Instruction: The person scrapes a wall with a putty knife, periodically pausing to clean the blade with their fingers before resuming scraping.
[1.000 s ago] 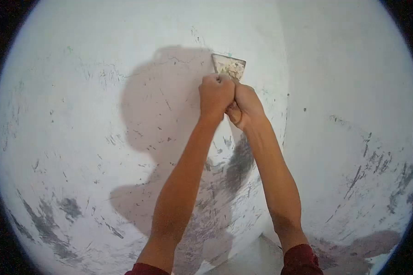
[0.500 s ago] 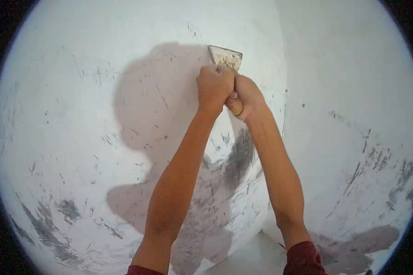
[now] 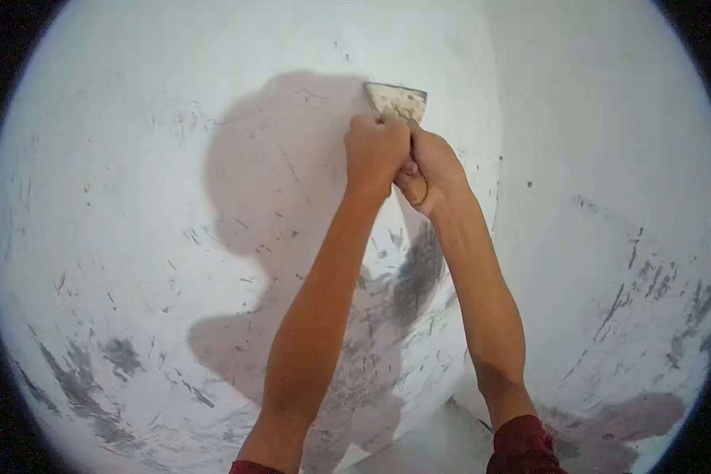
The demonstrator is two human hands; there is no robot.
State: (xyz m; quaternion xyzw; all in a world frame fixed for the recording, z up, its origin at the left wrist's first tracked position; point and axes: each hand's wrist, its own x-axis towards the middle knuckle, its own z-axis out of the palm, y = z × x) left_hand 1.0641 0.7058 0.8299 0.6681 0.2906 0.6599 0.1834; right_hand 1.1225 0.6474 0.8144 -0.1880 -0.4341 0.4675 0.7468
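Observation:
Both my hands are closed around one putty knife (image 3: 400, 98), a wide scraper blade crusted with pale plaster. Its blade points up, with the dark edge at or close to the white wall (image 3: 284, 166). My left hand (image 3: 376, 152) wraps the upper part, near the base of the blade. Against it from the right, my right hand (image 3: 442, 162) grips the handle, whose wooden butt (image 3: 412, 189) shows between the wrists. Most of the handle is hidden by my fingers.
A second wall (image 3: 600, 118) meets the first at a corner on the right. Grey scuffs and bare patches (image 3: 79, 387) mark the lower parts of both walls. My shadow (image 3: 253, 174) falls on the wall at left. A pale floor (image 3: 434, 442) shows at the bottom.
In the view, the hands and putty knife sit slightly farther right and a little lower. The wall marks have shifted right as well. Both hands keep their grip.

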